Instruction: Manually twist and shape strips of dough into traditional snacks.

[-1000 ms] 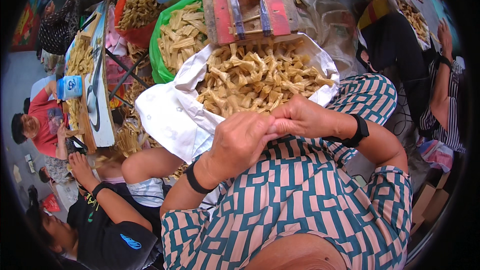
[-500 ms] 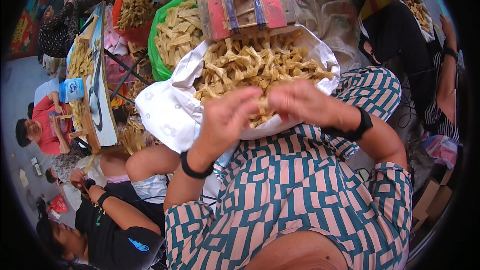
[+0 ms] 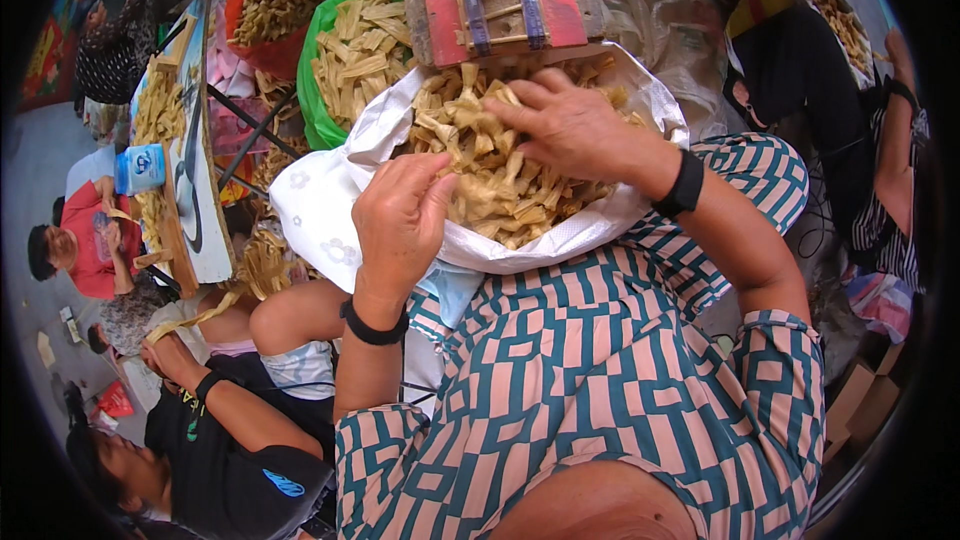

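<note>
While right hand lies spread over dozens of knotted strips in one white sack, left hand curls, grip unclear.

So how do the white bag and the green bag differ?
Position: the white bag sits close in; the green bag stands beyond it, to the left.
Contents: the white bag holds pinched, bow-like pieces; the green bag holds flatter strips.
Hands: the right hand reaches over the white bag's contents, the left hand is at its left side; neither is at the green bag.
Shared: both are open-topped, with tan contents.
</note>
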Available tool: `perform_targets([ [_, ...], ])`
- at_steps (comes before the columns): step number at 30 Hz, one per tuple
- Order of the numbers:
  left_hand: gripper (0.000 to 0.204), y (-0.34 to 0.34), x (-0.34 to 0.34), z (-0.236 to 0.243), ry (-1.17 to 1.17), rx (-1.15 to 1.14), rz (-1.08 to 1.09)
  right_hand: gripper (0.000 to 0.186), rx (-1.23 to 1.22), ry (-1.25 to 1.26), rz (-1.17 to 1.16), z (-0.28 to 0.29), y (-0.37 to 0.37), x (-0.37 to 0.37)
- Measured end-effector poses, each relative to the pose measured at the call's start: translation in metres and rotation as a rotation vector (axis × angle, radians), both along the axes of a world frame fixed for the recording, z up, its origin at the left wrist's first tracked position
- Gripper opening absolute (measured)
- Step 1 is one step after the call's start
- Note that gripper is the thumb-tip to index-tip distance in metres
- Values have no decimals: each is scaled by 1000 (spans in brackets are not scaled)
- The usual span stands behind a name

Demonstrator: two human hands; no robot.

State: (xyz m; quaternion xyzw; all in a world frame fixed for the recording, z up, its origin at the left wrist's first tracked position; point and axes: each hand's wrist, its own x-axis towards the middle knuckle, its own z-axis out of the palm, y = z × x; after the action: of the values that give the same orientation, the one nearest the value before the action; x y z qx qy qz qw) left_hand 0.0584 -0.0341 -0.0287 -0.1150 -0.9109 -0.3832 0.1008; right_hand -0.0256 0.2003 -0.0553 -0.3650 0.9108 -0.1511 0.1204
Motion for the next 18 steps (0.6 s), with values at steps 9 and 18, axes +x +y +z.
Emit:
perform_targets([
  [9,20,2,0,-13,69,-256,44,35,-316,86,125,-53,-85,20],
  [18,10,-34,-12,-8,176,-26,308,32,-62,-97,150,-4,-9,18],
])
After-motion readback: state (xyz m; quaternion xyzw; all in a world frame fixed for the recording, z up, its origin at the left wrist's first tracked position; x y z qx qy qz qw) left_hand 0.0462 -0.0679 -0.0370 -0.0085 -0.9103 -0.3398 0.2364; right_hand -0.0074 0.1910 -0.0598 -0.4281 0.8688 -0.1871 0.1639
